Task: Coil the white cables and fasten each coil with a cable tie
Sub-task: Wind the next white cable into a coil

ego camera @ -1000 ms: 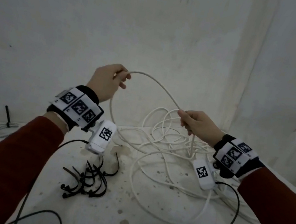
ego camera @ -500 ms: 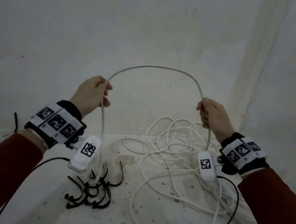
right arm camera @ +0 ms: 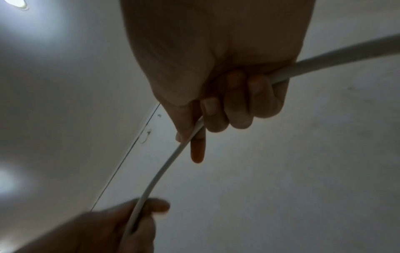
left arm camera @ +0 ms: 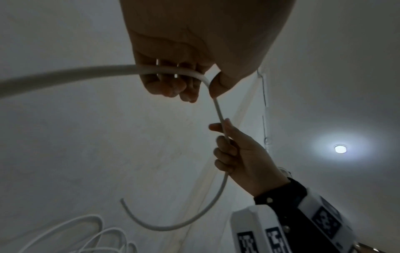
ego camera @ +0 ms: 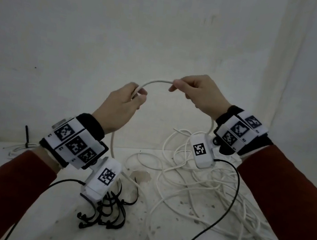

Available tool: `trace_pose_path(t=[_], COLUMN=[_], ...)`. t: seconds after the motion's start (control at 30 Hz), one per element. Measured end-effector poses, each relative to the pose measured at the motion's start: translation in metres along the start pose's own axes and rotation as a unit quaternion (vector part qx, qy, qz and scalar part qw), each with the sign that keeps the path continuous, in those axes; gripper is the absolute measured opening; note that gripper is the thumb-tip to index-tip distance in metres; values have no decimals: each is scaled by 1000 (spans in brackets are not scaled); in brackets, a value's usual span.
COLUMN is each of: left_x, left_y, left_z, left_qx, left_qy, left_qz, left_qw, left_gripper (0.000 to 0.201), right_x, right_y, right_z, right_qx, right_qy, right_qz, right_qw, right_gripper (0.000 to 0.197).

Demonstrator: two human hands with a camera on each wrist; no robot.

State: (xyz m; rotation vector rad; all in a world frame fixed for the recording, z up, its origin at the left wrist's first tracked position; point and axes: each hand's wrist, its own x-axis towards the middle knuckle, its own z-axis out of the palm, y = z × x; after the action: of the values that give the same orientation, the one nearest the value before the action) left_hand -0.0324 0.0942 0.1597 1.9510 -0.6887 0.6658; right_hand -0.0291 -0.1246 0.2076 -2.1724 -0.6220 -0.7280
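— Both hands have swung together since a moment ago; the wide arch of cable between them has shrunk to a short hump.

— What does each grip hold?

— Left hand (ego camera: 121, 105) is curled round the white cable (ego camera: 156, 82), and the right hand (ego camera: 199, 94) pinches the same cable just beside it.

— Where's the remainder?

— Below the grips, heaped loose on the desk (ego camera: 56, 217), with black cable ties (ego camera: 107, 212) under the left wrist, partly hidden by the camera.

— Anything only the wrist views show?

— The left wrist view shows a cut cable end (left arm camera: 122, 200) hanging below the right hand; the right wrist view is blurred.
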Motion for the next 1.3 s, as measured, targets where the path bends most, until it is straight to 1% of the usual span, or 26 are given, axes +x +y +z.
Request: trace_pose_path(t=[0.07,0.17,0.23,0.3,0.43,0.53,0.67,0.7,0.73,0.77,0.8,0.83,0.9,0.97,1.0,1.03,1.07,1.1,1.17,1.2,1.23,1.27,1.3], left_x=[7,15,18,20,18,9,5,4,4,3,2,1,-4,-10,-14,-19,-25,-31,-42,-48,-54,-59,-65], left_y=[10,19,20,12,-9,-24,-41,-45,-47,-50,-52,-54,-56,-58,-58,-60,-60,-60,-59,-57,-54,-50,-47], left_z=[-5,-17,-29,-43,-74,-85,-89,-89,-88,-87,-86,-83,-77,-68,-62,-57,-52,-48,-37,-31,-24,-17,-11], left_qx=[21,129,159,155,87,71,73,72,76,96,135,181,249,285,299,308,312,315,336,353,369,378,380], left_qy=[20,78,109,144,223,251,274,272,265,252,231,207,160,118,99,82,66,51,24,13,2,-10,-19], left_qz=[34,92,104,82,-15,-72,-106,-118,-125,-125,-116,-99,-50,-6,13,27,43,59,98,117,132,143,153], left_qw=[999,984,976,974,971,963,953,952,953,955,956,957,954,951,949,947,947,946,936,928,920,915,912], left_gripper=[13,18,20,20,21,21,22,22,22,23,24,25,24,24,25,26,28,32,42,42,38,32,27], right_x=[4,8,6,1,-18,-38,-56,-58,-60,-60,-61,-61,-61,-58,-55,-53,-50,-46,-38,-35,-31,-28,-25], right_y=[-13,-26,-25,-17,15,36,46,47,49,50,51,50,46,39,35,30,25,20,10,6,2,-2,-5], right_z=[9,15,18,21,25,24,18,15,13,9,5,2,-2,-3,-2,-2,-2,-2,-1,1,3,7,10], right_qx=[4,51,90,120,187,204,212,232,276,350,441,528,652,736,767,787,797,799,794,792,788,777,755], right_qy=[-15,-12,-18,-17,6,7,-9,-10,-10,-9,-9,-10,2,19,27,38,54,74,113,129,146,164,179], right_qz=[-14,-25,-20,-3,58,102,171,183,193,202,209,205,171,125,105,86,72,63,45,39,36,36,36], right_qw=[1000,998,996,993,981,974,962,955,942,915,873,824,738,664,633,610,597,593,596,596,597,607,629], right_gripper=[28,28,26,25,33,37,47,48,48,45,40,33,19,14,16,18,20,22,24,26,27,27,23])
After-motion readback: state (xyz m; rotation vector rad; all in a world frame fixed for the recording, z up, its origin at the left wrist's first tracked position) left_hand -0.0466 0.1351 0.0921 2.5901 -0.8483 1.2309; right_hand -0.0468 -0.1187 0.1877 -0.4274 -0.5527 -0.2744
